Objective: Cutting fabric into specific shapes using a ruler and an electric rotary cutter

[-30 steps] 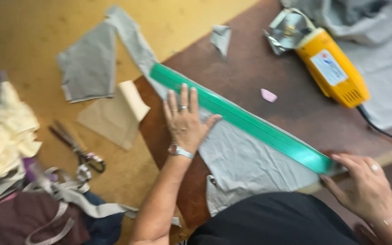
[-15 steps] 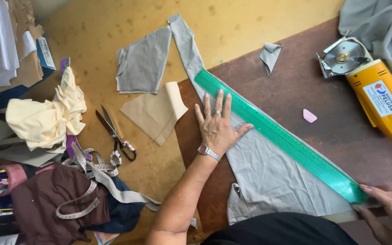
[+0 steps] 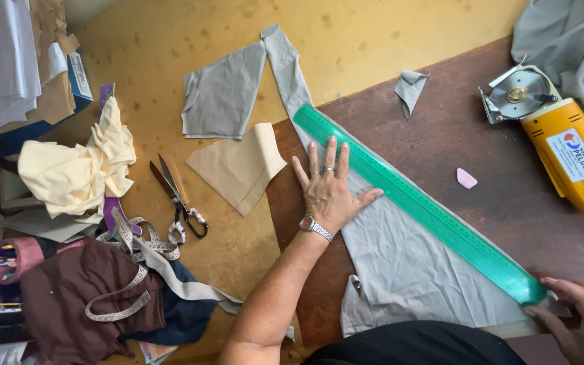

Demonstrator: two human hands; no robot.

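Observation:
A long green ruler [image 3: 420,206] lies diagonally along the edge of a grey piece of fabric [image 3: 410,270] on the brown table top [image 3: 481,142]. My left hand [image 3: 329,189] presses flat on the fabric beside the ruler's upper part, fingers spread, a ring and a wristwatch on it. My right hand [image 3: 579,318] is at the bottom right, fingertips touching the ruler's lower end; it grips nothing that I can see.
A yellow rotary cutter [image 3: 555,138] and pink chalk [image 3: 466,178] lie right of the ruler. Scissors [image 3: 177,196], a beige piece [image 3: 238,165], grey scraps [image 3: 224,94], cream cloth [image 3: 76,169], a tape measure [image 3: 130,270] and dark fabrics sit at left.
The view has swung to the left and pulled back, bringing in more of the left clutter. Both hands and the ruler keep the same places on the fabric.

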